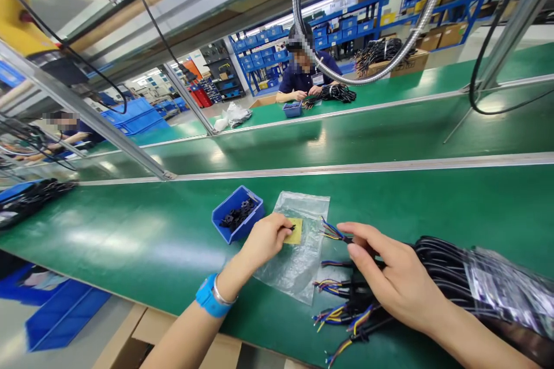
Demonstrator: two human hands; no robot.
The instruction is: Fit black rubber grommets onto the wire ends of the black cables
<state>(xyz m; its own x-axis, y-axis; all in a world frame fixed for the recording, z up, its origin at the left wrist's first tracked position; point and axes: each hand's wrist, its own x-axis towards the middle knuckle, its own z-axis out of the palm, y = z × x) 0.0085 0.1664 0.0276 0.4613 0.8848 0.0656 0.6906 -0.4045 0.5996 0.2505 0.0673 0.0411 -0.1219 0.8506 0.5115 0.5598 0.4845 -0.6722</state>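
Observation:
My left hand (267,237), with a blue wrist strap, pinches a small black part (293,228) over a yellow square (296,234) on a clear plastic bag (298,277). The part is mostly covered by my fingertips. To the right, my right hand (389,274) grips a black cable (347,239) between thumb and fingers; its loose blue, yellow and other coloured wires (331,229) point toward my left hand. Under and beyond my right hand lies a bundle of black cables (441,265) with fanned-out wire ends. Similar-looking black parts (238,215) fill a blue bin (223,230) by my left hand.
A metal rail (346,167) runs across the green bench (142,225). Black cables (38,196) lie at the far left. A metal conduit (367,78) hangs overhead. Across the bench, a person (298,78) handles cables; another person sits at left. Cardboard boxes (158,328) stand below.

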